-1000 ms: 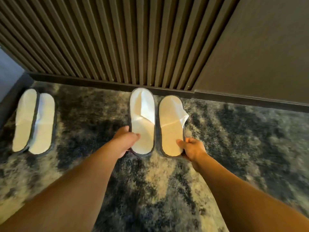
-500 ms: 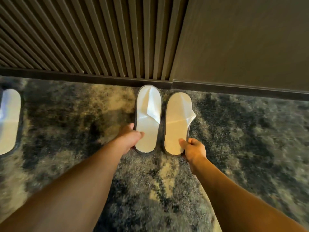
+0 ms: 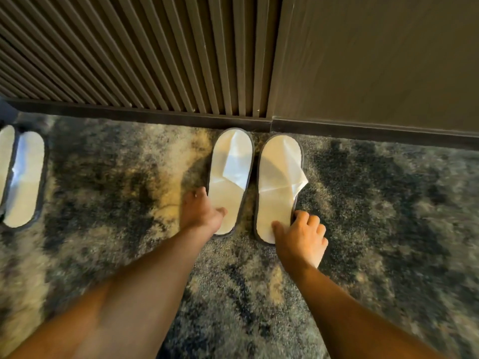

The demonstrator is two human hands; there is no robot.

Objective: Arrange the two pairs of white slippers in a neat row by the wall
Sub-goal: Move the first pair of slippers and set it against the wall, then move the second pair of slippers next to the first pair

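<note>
Two white slippers with grey edges lie side by side on the carpet, toes at the baseboard. My left hand [image 3: 201, 212] grips the heel end of the left slipper [image 3: 230, 174], thumb on its sole. My right hand [image 3: 302, 235] grips the heel end of the right slipper [image 3: 277, 187], whose folded upper sticks out to the right. A small gap separates the two. The other pair [image 3: 22, 177] lies far left by the same wall, its outer slipper cut off by the frame edge.
A slatted wooden wall [image 3: 145, 55] and a plain brown panel [image 3: 375, 60] rise behind a dark baseboard [image 3: 363, 129]. Mottled grey and beige carpet [image 3: 116, 172] covers the floor between the two pairs and to the right.
The view has shifted, so the far-left pair shows more again. Both hands still hold the heels; the slippers sit slightly further apart and my right hand's fingers now curl over the slipper's right edge.
</note>
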